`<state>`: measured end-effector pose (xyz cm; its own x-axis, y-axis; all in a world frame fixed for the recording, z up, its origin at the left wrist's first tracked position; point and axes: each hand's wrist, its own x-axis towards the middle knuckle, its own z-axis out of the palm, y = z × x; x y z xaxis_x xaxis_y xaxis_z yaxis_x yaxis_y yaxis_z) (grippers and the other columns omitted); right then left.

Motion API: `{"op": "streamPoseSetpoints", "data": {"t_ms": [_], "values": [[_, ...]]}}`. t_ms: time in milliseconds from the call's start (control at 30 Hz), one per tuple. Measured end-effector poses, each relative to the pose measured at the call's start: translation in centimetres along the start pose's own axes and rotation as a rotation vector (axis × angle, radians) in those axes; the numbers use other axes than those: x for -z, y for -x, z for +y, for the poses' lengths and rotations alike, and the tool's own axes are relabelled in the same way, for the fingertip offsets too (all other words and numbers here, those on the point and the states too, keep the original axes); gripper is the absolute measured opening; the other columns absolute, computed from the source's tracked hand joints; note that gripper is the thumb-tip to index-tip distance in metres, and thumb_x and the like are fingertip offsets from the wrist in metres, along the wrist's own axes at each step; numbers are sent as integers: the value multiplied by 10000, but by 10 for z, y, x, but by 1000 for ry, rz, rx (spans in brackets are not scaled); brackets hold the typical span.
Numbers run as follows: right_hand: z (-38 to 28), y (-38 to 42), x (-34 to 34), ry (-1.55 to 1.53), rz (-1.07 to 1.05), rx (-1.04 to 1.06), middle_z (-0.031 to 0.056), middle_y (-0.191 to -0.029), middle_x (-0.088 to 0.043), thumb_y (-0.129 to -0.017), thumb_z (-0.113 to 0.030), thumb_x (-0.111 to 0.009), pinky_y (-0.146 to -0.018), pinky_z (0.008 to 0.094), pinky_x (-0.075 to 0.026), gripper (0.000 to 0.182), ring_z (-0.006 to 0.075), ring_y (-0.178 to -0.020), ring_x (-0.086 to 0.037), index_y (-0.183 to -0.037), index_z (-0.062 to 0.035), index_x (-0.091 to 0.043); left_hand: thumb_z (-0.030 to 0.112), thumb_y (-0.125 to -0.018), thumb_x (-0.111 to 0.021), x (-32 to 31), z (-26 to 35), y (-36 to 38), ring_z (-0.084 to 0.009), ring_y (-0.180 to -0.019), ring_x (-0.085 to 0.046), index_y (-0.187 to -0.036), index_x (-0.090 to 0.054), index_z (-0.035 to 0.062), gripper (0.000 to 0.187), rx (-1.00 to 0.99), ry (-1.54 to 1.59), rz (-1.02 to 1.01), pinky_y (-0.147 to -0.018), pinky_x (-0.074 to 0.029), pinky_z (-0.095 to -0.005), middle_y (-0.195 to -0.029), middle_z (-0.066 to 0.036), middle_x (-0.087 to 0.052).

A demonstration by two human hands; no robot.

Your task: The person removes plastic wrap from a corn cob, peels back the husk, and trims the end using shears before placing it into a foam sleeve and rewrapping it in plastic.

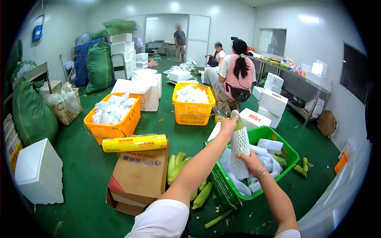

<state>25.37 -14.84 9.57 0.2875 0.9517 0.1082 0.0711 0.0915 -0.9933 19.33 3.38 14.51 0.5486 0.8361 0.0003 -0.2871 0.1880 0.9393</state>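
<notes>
Produce packing room, stacked foam boxes

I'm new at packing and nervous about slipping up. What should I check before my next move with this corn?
1. Left hand at the upper end of the corn ear: ok.
2. Right hand on the net sleeve, lower down: ok.
3. Sleeve covering the whole ear: not ok, its green top shows.
4. Ear's lower end inside the sleeve: cannot tell.
5. Green basket upright: ok.
6. Floor beside the basket free of loose corn: not ok.
</notes>
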Motion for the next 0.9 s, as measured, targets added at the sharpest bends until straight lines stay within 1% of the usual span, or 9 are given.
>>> {"op": "streamPoseSetpoints", "data": {"t_ms": [133,300,367,467,500,567,700,767,900], "values": [[14,10,18,197,85,47,93,-1016,-616,-788,-178,-663,-763,313,-494,475,180,-859,-591,-1191,22,-509,340,-874,-622,6,10,-14,-193,-839,-604,-1062,-614,-32,417,-55,159,134,-740,-464,-321,-974,-120,-641],[64,14,64,490,313,21,130,-850,-676,-794,-139,-573,-718,337,-508,263,220,-758,-634,-970,47,-632,300,-896,-595,35,30,-25,-197,-764,-590,-1025,-600,-25,349,-255,322,218,-691,-467,-327,-890,-97,-628],[78,11,72,507,279,-22,203,-936,-662,-808,-224,-618,-745,361,-506,381,275,-832,-645,-1049,69,-586,288,-900,-588,39,35,-18,-197,-751,-588,-1021,-595,-27,337,-319,279,282,-680,-465,-328,-870,-95,-625],[82,10,61,908,93,-238,334,-1063,-580,-800,-417,-675,-833,436,-479,689,421,-944,-597,-1169,122,-456,276,-898,-586,38,25,-12,-199,-743,-587,-1011,-592,-33,329,-305,165,290,-675,-462,-334,-852,-101,-624],[87,6,60,906,92,-237,334,-1063,-580,-800,-417,-675,-833,436,-479,689,421,-944,-597,-1169,122,-456,280,-894,-591,36,20,-13,-199,-751,-591,-997,-600,-32,328,-284,169,282,-680,-462,-337,-850,-107,-627],[98,-3,57,1200,222,185,312,-1026,-594,-808,-333,-661,-812,445,-483,563,421,-899,-601,-1123,103,-493,284,-890,-596,32,13,-19,-198,-759,-595,-982,-607,-31,329,-260,172,275,-685,-462,-339,-848,-112,-631],[48,-18,40,538,157,-9,233,-930,-606,-812,-154,-599,-760,330,-488,333,252,-863,-608,-1057,61,-537,307,-872,-621,20,2,-27,-215,-773,-607,-943,-625,-34,348,-250,82,233,-704,-466,-341,-859,-134,-647],[28,-16,17,504,170,34,190,-924,-589,-811,-150,-615,-777,296,-475,359,204,-870,-586,-1091,45,-506,307,-873,-619,11,5,-17,-228,-766,-609,-942,-624,-39,353,-270,67,173,-703,-467,-342,-859,-140,-649],[14,-11,-24,566,314,454,133,-974,-559,-740,-135,-703,-782,311,-473,531,196,-864,-563,-1160,17,-414,304,-885,-609,-8,13,8,-197,-727,-583,-934,-612,-29,336,-211,119,105,-679,-462,-340,-817,-113,-630]]}}
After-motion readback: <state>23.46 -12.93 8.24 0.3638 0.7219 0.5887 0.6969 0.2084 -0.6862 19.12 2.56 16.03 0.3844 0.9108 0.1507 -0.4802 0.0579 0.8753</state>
